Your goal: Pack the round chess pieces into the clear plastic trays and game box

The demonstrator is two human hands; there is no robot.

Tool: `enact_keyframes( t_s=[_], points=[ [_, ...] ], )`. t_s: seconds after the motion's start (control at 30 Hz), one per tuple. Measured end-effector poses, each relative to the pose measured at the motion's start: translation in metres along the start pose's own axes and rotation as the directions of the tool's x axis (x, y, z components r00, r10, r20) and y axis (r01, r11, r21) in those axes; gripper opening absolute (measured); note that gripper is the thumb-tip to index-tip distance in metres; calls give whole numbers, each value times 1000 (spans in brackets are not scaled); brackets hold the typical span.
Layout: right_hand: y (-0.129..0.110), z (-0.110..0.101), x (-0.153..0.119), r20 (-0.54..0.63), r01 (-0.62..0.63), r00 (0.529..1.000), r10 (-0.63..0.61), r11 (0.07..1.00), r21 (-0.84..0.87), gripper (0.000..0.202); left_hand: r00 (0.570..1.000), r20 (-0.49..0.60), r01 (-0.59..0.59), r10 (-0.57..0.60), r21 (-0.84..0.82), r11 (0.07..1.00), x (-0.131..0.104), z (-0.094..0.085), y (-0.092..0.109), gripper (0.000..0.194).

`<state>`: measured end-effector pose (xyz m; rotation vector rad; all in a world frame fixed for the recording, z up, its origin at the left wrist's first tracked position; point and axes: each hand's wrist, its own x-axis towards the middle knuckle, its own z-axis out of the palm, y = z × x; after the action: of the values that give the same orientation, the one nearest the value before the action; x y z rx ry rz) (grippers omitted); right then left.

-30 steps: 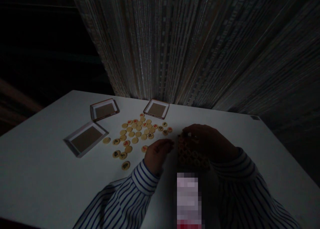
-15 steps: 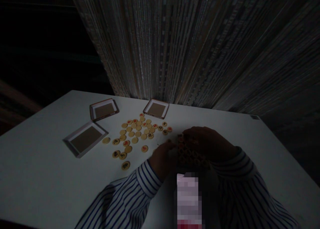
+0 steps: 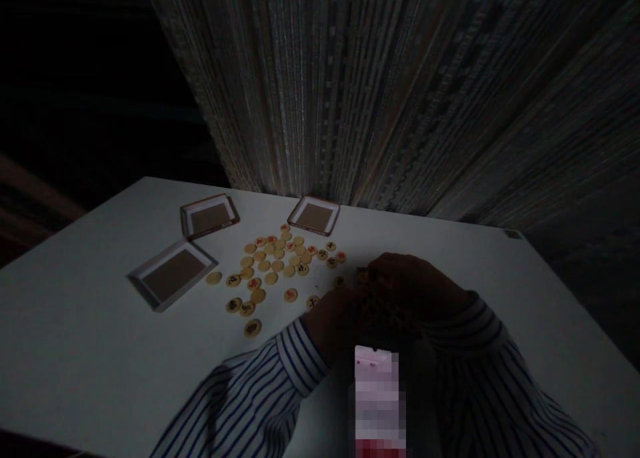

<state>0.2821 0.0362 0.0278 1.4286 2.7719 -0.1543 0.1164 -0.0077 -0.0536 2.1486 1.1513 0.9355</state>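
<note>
In deep shade before me, several round xiangqi pieces (image 3: pixel 395 319) lie close together in a low dark box or tray, its edges hard to make out. My right hand (image 3: pixel 425 285) arches over their far right side, fingers bent down and together near the top left corner; what they hold, if anything, is hidden. My left hand (image 3: pixel 333 321) reaches to the left side of the group, its fingers lost in shadow. To the left, many loose wooden xiangqi pieces (image 3: pixel 277 266) are scattered, some with red or black characters up, others blank. One black-marked piece (image 3: pixel 313 303) lies beside my left hand.
On the white table (image 3: pixel 90 298), two shallow trays (image 3: pixel 235 211) (image 3: pixel 330 228) stand toward the back. A third pale tray (image 3: pixel 160 306) lies nearer on the left. Behind the table's far edge hangs a striped curtain (image 3: pixel 310 98). A pixelated pale item (image 3: pixel 373 357) shows below my hands.
My left hand has shifted right, further over the grouped pieces, uncovering two loose pieces beside it. My right hand stays over the group. The view has moved slightly.
</note>
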Motion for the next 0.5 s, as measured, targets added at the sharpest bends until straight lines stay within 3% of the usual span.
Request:
enact_keyframes(
  t_s=[0.07,0.23,0.5],
  points=[
    [0,1,1,-8,4,1000,-4,1000,6,21,997,62,-50,51,-25,998,2,-4,6,16],
    [1,6,2,-5,9,1000,-9,1000,16,23,997,78,14,-18,60,998,3,-6,10,21],
    [-2,4,3,36,-14,999,14,1000,3,23,990,140,-18,25,-55,998,7,-2,4,20]
  ],
)
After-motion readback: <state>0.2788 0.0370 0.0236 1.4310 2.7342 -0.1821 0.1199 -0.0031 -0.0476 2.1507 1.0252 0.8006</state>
